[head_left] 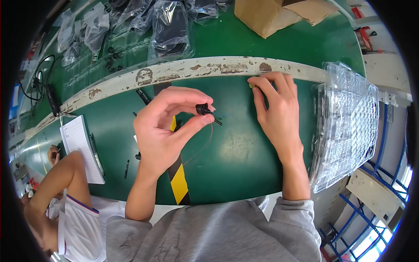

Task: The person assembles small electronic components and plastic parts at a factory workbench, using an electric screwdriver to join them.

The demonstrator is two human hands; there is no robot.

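Note:
My left hand (159,126) is raised over the green table, left of the middle. Its thumb and fingertips pinch a small black cylindrical part (202,109). A short black stem sticks out below the fingertips, and a thin reddish wire (205,146) hangs down toward the tabletop. My right hand (279,109) is farther right, close to the white worn rail. Its thumb and index finger close on a small yellow-green piece (252,85), mostly hidden by the fingertips. The kind of that piece cannot be made out.
Clear plastic trays (345,126) are stacked at the right. Beyond the worn rail (200,65) lie bagged black parts (172,30) and a cardboard box (266,17). At left are a notepad (83,148), a pen (97,153) and a co-worker's arm (65,174). Yellow-black tape (179,185) crosses the table.

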